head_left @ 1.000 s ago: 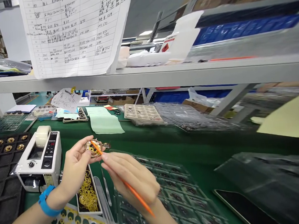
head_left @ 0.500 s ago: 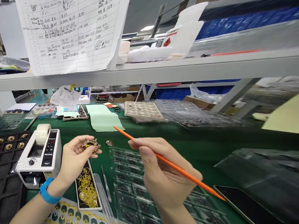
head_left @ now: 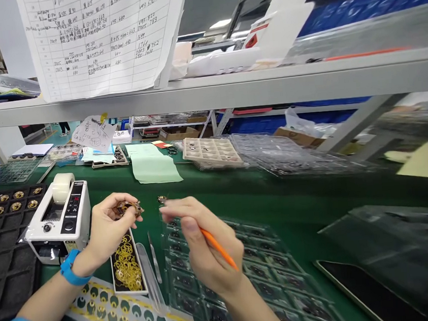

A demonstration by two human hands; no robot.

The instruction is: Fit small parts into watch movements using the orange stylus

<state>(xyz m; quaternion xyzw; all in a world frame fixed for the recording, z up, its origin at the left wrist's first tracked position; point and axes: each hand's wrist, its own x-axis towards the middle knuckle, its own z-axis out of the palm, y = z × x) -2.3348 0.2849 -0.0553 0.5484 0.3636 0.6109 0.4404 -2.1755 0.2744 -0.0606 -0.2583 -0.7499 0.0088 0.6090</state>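
Observation:
My left hand is closed, fingers and thumb pinching a round gold-and-dark watch movement above the tray of yellow rings. My right hand is closed around a slim orange stick, which slants down to the right; its front tip is hidden. The right fingertips, a little blurred, reach close to a second small round metal piece on the green mat. Whether they touch it I cannot tell. Under my left hand stands a narrow box holding yellow rings.
A white tape dispenser and a black compartment tray with gold pieces stand left. Tweezers lie beside the ring box. Clear blister trays spread below my right hand, near a phone. A shelf edge crosses above.
My right hand has moved left, towards the small round piece on the mat, and the orange stick has turned in its grip. My left hand still holds the watch movement, now tilted differently.

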